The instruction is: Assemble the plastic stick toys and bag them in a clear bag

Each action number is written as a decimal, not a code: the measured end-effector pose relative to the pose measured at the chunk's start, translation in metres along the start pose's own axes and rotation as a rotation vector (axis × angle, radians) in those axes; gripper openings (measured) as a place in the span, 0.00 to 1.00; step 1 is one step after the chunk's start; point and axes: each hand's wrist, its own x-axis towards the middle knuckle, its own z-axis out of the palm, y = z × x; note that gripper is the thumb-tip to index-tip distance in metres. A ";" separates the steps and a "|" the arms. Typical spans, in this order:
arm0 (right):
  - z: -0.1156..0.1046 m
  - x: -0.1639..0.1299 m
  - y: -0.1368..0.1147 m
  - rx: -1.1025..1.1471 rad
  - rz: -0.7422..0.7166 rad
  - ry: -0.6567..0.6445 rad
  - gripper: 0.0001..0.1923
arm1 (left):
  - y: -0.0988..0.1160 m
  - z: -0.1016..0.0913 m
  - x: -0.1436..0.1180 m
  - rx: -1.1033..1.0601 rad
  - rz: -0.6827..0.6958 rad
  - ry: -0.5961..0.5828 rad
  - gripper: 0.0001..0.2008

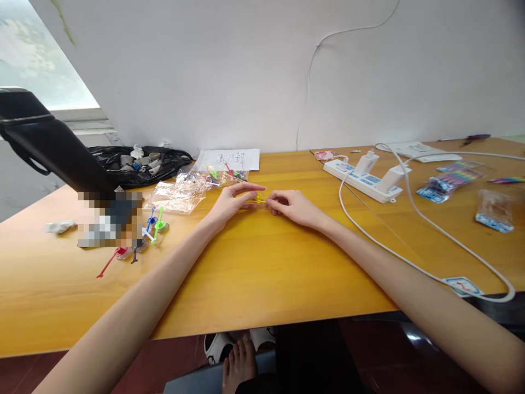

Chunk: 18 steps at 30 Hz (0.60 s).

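— Head view, wooden table: what do your hands hold?

— Your left hand (229, 202) and right hand (292, 207) meet at the middle of the yellow wooden table (262, 273), both pinching one small yellow plastic stick piece (258, 200) between fingertips, just above the tabletop.

— Any writing to read?

— None legible. You have a printed white paper sheet (229, 160) by the wall, text too small; a white power strip (361, 179) at your right; clear plastic bags (180, 194) with coloured pieces at your left.

A white power strip (363, 178) is lying on the wooden table (246, 273), a black bag (139, 161) is sitting by the wall, and little colored sticks (153, 224) are standing near it.
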 end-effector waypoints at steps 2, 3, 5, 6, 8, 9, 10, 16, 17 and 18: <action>0.000 0.000 -0.001 -0.003 0.000 -0.002 0.16 | 0.001 0.001 -0.001 -0.010 -0.003 0.010 0.18; 0.000 0.000 -0.001 -0.004 0.000 -0.004 0.16 | 0.002 0.001 -0.001 -0.019 -0.003 0.009 0.18; 0.000 0.000 -0.001 -0.005 -0.001 -0.008 0.16 | 0.003 0.001 -0.002 -0.037 -0.004 -0.005 0.17; 0.000 0.000 -0.001 -0.004 -0.002 -0.009 0.17 | 0.003 0.001 -0.002 -0.046 -0.004 -0.013 0.17; 0.000 0.000 -0.001 0.002 -0.003 -0.011 0.17 | 0.003 0.000 -0.002 -0.056 -0.007 -0.027 0.15; 0.000 0.000 -0.001 0.006 -0.001 -0.010 0.17 | 0.003 0.000 -0.002 -0.053 -0.010 -0.034 0.15; 0.000 0.000 -0.001 0.010 0.000 -0.010 0.16 | 0.003 0.000 -0.001 -0.048 -0.013 -0.040 0.15; -0.001 -0.001 -0.002 0.017 -0.013 -0.011 0.16 | 0.003 -0.001 -0.001 -0.093 -0.056 -0.038 0.19; -0.001 -0.002 -0.002 0.015 -0.013 -0.012 0.16 | 0.003 -0.001 0.000 -0.106 -0.065 -0.028 0.19; -0.001 -0.002 -0.002 0.015 -0.012 -0.014 0.16 | 0.003 -0.001 0.000 -0.119 -0.072 -0.020 0.19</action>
